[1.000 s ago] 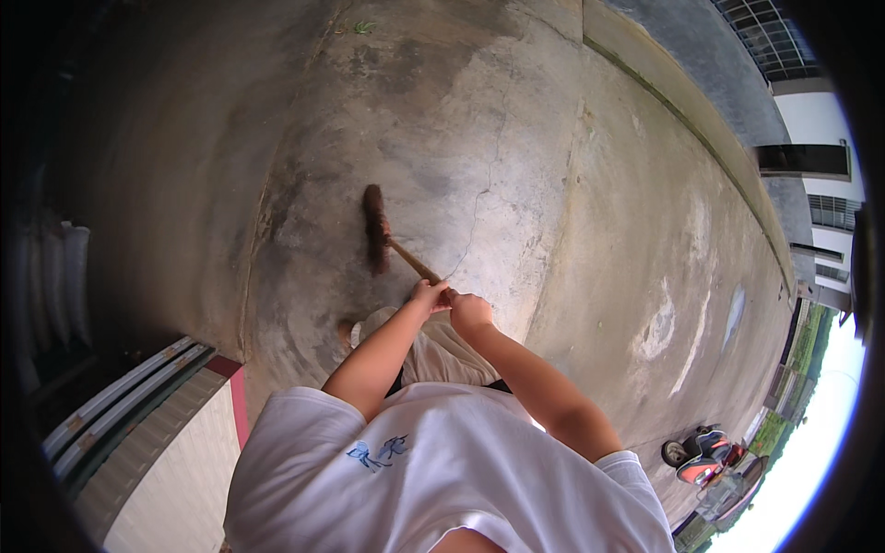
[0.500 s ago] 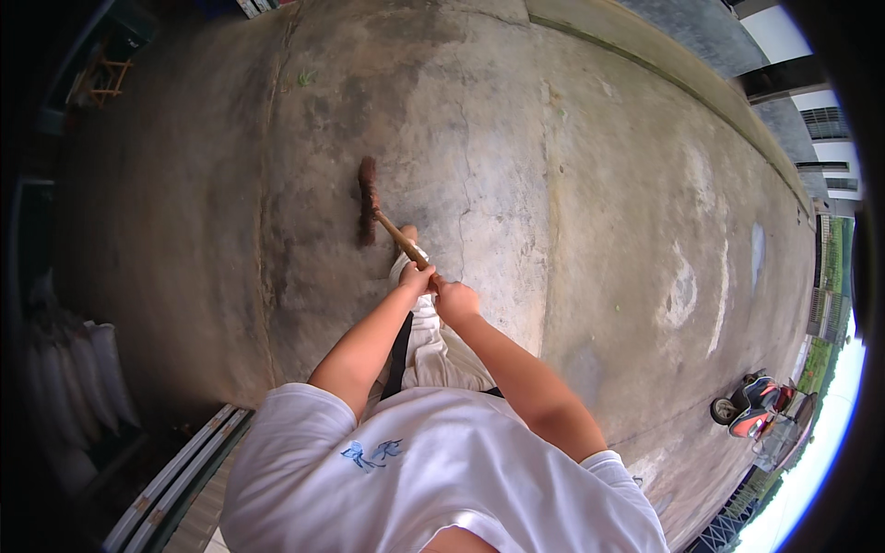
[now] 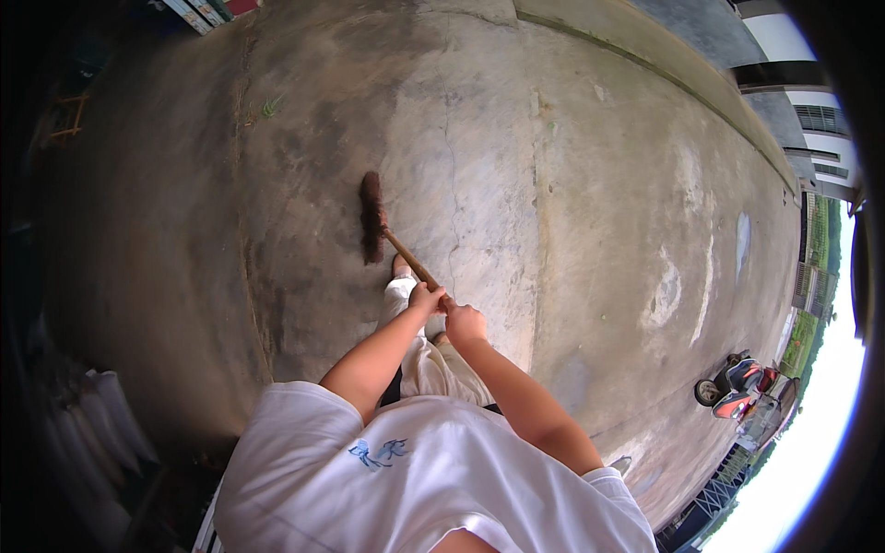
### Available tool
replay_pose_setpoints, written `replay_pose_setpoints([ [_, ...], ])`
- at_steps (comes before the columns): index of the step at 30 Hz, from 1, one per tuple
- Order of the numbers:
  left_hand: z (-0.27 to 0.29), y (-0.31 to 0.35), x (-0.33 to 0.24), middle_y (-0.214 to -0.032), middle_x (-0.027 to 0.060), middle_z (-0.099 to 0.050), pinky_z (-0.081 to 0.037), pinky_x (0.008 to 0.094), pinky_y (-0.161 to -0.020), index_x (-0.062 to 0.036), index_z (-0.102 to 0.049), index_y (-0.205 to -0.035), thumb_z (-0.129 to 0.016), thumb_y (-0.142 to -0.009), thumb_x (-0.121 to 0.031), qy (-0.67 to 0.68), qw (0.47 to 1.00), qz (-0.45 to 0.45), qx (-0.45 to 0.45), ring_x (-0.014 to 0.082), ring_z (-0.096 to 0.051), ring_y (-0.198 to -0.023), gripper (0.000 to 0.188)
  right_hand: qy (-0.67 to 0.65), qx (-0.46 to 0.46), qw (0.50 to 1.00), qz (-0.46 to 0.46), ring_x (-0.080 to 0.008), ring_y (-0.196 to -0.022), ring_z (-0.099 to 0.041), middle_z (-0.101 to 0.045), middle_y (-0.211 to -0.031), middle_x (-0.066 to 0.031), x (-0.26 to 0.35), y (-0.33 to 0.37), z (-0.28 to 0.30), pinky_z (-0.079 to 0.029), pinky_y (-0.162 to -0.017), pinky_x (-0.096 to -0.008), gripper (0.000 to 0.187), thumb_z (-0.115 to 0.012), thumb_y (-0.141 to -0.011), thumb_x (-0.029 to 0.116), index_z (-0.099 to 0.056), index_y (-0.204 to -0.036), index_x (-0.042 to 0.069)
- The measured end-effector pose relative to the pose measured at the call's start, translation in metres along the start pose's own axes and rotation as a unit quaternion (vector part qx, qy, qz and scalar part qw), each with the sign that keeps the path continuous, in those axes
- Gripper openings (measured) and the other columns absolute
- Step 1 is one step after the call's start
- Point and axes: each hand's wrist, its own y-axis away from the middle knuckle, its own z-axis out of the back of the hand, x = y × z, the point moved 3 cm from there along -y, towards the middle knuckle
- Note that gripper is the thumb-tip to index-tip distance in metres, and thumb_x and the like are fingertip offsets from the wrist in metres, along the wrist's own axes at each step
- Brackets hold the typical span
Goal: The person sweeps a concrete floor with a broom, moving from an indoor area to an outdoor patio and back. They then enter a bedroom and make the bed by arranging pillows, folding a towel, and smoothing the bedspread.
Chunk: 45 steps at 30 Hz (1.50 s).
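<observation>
Broom (image 3: pixel 373 219) handle clasped by both fists: left hand (image 3: pixel 427 298) ahead, right hand (image 3: pixel 465 324) just behind. Bristle head beyond fingertips; bare concrete yard (image 3: pixel 590 184) all round.

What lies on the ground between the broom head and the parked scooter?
Only bare, stained concrete between the broom head and the scooter, in the head view.

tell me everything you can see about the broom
The broom has a long, narrow head of dark brown bristles and a light wooden stick. The head rests on the grey concrete ground, lying roughly crosswise to the stick, just ahead of the person's foot. The stick slants back and down toward the person, where the left hand and the right hand grip its near end side by side, hiding that part. Nothing else touches it.
</observation>
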Motion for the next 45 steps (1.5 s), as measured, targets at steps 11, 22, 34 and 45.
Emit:
replay_pose_setpoints([
  [11, -0.008, 0.009, -0.126, -0.082, 0.0048, -0.058, -0.053, 0.0316, -0.060, -0.0084, -0.047, -0.099, -0.059, -0.084, -0.021, 0.022, 0.999, -0.027, 0.024, 0.0161, -0.060, -0.071, 0.023, 0.029, -0.028, 0.997, 0.063, -0.0304, -0.066, -0.063, -0.062, -0.076, -0.0161, 0.033, -0.061, 0.094, -0.050, -0.059, -0.0405, 0.039, -0.050, -0.078, 0.012, -0.051, -0.117, 0.015],
  [22, 0.024, -0.088, -0.193, -0.077, 0.0070, -0.058, -0.053, 0.0347, -0.056, -0.0086, -0.043, -0.102, -0.060, -0.082, -0.018, 0.142, 0.990, -0.003, 0.008, 0.0190, -0.059, -0.064, 0.028, 0.053, 0.033, 0.983, 0.173, -0.0302, -0.074, -0.064, -0.064, -0.081, -0.0147, 0.059, -0.197, 0.118, -0.051, -0.062, -0.0408, 0.035, -0.046, -0.081, 0.009, -0.051, -0.115, 0.017],
  [34, -0.172, -0.118, -0.305, -0.085, 0.0082, -0.059, -0.054, 0.0350, -0.061, -0.0055, -0.048, -0.102, -0.057, -0.085, -0.018, 0.050, 0.998, -0.020, 0.032, 0.0190, -0.061, -0.071, 0.024, 0.030, 0.002, 0.995, 0.092, -0.0300, -0.072, -0.062, -0.063, -0.080, -0.0146, -0.084, -0.263, 0.248, -0.050, -0.063, -0.0416, 0.046, -0.052, -0.078, 0.014, -0.046, -0.123, 0.017],
  [45, -0.055, -0.161, -0.448, -0.079, 0.0092, -0.058, -0.053, 0.0379, -0.054, -0.0063, -0.046, -0.099, -0.062, -0.081, -0.015, 0.130, 0.988, -0.035, -0.080, 0.0216, -0.061, -0.064, 0.026, 0.007, 0.044, 0.985, 0.164, -0.0314, -0.073, -0.063, -0.064, -0.079, -0.0158, 0.049, -0.396, 0.297, -0.050, -0.064, -0.0414, 0.042, -0.048, -0.079, 0.012, -0.048, -0.121, 0.018],
])
